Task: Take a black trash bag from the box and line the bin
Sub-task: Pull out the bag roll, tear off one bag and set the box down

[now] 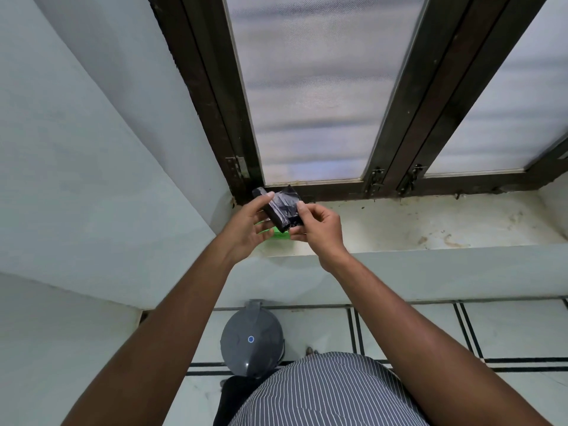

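A black roll of trash bags is held up in front of the window sill. My left hand grips the roll from the left, thumb on top. My right hand pinches the loose end of the outer bag between thumb and fingers. Below the hands, a green box lies on the sill, mostly hidden by them. On the floor beneath the sill stands the grey round bin, its lid down.
The stained white window sill runs to the right under a dark-framed window. White walls close in on the left. The tiled floor with black lines lies below. My striped shirt fills the bottom middle.
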